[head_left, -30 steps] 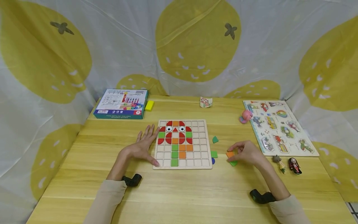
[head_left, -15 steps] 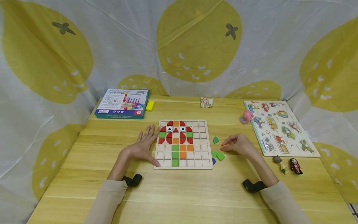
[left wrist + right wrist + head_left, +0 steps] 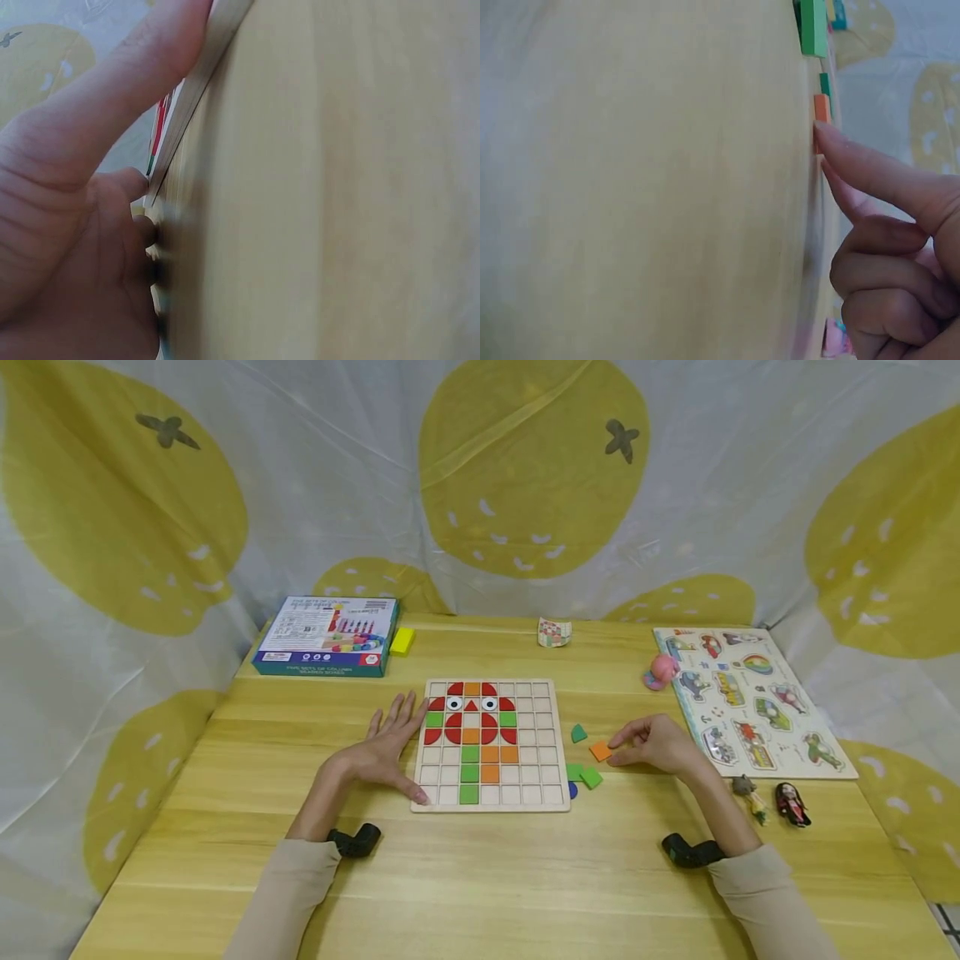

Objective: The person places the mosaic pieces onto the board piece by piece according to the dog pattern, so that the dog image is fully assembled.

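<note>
A square wooden grid board lies mid-table, with red, green and orange pieces forming an owl-like picture in its cells. My left hand steadies its left side, fingers spread on the table and thumb on the near-left corner. The left wrist view shows that thumb over the board's edge. To the right of the board, my right hand pinches the near corner of an orange square tile between thumb and index finger. Two green square tiles, a green quarter-round piece and a blue piece lie between board and hand.
A boxed toy set and a yellow block are at the back left. A small picture card lies at the back. On the right are a picture puzzle board, a pink toy and two small figurines.
My right hand has brought the orange tile left and away from me, and the tile now lies flat. One green square tile has shifted left against the other. My left hand stays put.
</note>
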Available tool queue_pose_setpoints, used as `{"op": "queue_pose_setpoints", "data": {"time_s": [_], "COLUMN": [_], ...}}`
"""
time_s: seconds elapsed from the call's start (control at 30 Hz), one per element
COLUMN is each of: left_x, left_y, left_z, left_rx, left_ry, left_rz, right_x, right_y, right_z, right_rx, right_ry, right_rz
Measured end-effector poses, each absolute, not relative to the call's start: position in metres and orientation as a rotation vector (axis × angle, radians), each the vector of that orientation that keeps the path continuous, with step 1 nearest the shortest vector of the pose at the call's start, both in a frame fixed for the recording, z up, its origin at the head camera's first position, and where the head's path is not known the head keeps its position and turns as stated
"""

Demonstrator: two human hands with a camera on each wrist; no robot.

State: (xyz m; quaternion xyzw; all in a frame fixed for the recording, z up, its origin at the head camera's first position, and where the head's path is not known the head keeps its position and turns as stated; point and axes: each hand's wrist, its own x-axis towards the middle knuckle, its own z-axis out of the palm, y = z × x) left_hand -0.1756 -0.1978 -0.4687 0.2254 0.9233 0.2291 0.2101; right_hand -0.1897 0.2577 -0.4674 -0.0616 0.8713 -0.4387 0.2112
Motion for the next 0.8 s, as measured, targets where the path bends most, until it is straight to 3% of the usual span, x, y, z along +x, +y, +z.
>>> {"op": "queue_pose_setpoints", "data": {"time_s": [0.53,0.8], "left_x": [-0.177,-0.177], "left_y": [-0.198,-0.197], "left_z": [-0.466,-0.467], "left_rx": [0.607,0.608], "left_ry": [2.568,2.563], "left_rz": [0.638,0.638], "right_x": [-0.199,-0.182], "right_y": [0.237,0.176], "right_z": [-0.466,-0.460], "right_rx": [-0.264,-0.314], "right_ry": [2.479,2.332], "right_rz": [-1.166,-1.278]}}
